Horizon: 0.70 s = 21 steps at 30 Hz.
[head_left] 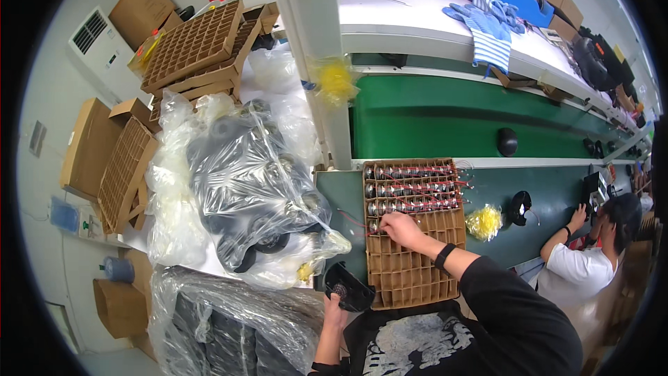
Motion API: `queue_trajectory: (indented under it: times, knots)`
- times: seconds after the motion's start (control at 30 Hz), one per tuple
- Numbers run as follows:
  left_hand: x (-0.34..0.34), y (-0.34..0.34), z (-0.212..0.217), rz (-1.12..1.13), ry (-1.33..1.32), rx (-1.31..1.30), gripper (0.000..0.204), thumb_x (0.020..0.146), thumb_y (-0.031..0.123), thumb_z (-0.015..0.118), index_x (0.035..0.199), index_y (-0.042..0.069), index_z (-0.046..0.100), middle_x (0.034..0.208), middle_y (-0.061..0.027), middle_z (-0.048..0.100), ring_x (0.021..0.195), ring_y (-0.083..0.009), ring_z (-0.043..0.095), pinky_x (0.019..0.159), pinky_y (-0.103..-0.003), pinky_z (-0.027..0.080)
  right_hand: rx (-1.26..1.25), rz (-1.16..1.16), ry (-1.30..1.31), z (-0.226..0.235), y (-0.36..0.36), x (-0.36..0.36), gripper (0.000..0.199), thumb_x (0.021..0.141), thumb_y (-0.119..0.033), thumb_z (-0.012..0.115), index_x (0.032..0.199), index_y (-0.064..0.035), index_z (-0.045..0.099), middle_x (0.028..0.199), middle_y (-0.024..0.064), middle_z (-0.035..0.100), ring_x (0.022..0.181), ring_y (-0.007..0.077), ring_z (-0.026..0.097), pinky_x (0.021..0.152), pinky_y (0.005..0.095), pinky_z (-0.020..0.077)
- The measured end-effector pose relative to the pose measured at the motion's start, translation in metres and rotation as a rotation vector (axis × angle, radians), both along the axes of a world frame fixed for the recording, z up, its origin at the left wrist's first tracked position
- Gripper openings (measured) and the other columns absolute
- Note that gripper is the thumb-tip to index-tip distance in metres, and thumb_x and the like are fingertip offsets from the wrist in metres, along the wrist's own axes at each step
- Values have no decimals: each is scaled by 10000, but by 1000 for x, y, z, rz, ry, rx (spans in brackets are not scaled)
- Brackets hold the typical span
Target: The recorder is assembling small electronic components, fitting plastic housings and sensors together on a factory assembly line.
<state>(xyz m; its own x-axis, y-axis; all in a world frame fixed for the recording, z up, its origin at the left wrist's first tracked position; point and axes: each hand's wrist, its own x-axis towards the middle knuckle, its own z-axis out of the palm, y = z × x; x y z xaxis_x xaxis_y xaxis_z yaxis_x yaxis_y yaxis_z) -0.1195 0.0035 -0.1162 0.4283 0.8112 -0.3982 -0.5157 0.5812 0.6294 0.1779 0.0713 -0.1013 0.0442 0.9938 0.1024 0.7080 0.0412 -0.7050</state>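
My left hand (336, 310) is closed on the rim of a black plastic housing (350, 288), a rounded hollow shell held low beside the tray. A cardboard divider tray (416, 254) lies in front of me on the green table. Its far rows hold several small metal motors (414, 189) with red wires. My right hand (401, 230) reaches into the left end of the row just below them, fingers pinched together; what they grip is hidden. A red wire (353, 218) sticks out past the tray's left edge near these fingers.
Bagged black parts (243, 167) crowd the left table. Yellow strands (484, 223) and another black shell (520, 207) lie right of the tray. A green conveyor belt (431, 115) runs behind. At the right sits a co-worker (584, 264). Empty divider trays (195, 38) are stacked far left.
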Motion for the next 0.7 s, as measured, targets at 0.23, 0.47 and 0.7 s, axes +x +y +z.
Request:
queue_trajectory:
  times: [0.23,0.47,0.7]
  knots:
    - [17,5,16,-99,-3,5,934,741,584,652,1384,2,306,1340,-188,451,1208,-346,478,1027,-474,402,-97,-340,549,34,-79,16,85,838,-51,654,840,-15,578,853,93,672,722,166,650,673,271,524]
    - [43,9,24,-196,-5,-3,900,763,599,614,1371,0,329,1324,-169,474,1182,-319,506,1023,-462,405,-101,-860,1151,-18,-162,65,140,852,-16,636,934,6,524,888,123,650,783,167,652,699,271,550]
    - [54,12,23,-216,-63,-49,869,743,540,683,1340,0,355,1286,-166,506,1141,-314,536,983,-468,446,88,-712,-83,44,-174,89,505,704,-242,763,1121,-72,535,1168,117,560,1150,307,481,958,421,386]
